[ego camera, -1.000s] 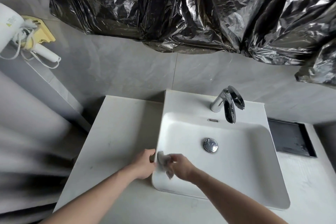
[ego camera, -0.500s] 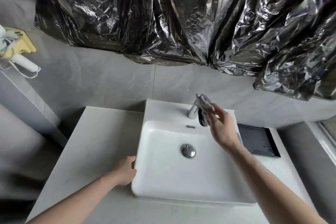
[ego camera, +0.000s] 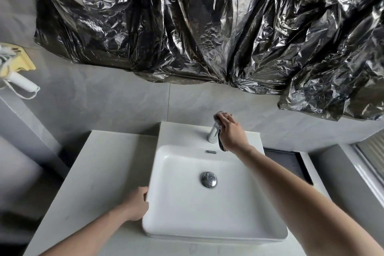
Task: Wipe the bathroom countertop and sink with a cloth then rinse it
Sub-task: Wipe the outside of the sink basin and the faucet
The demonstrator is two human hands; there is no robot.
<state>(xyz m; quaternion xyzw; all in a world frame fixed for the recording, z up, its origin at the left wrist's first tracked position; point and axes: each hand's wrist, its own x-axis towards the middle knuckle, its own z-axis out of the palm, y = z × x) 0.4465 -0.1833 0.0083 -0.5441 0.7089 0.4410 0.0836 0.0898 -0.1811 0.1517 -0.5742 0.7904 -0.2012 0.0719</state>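
A white square sink [ego camera: 178, 222] sits on a pale countertop [ego camera: 99, 168], with a chrome drain plug [ego camera: 208, 179] in its bowl. My right hand [ego camera: 231, 133] reaches over the chrome tap [ego camera: 212, 138] at the back of the sink and holds a small grey cloth [ego camera: 219, 114] bunched against the top of the tap. My left hand [ego camera: 137, 203] rests against the sink's left outer wall near its front corner, fingers curled on the edge. No water is visible from the tap.
Crinkled black plastic sheeting [ego camera: 207, 27] hangs on the wall above the sink. A dark recessed tray [ego camera: 291, 164] lies right of the sink. A white hair dryer [ego camera: 18, 81] with a yellow tag hangs on the left wall. A window ledge [ego camera: 369, 168] runs along the right.
My right hand carried the cloth from the sink's front left rim up to the tap and now sits on the tap's top. My left hand stays at the sink's left side.
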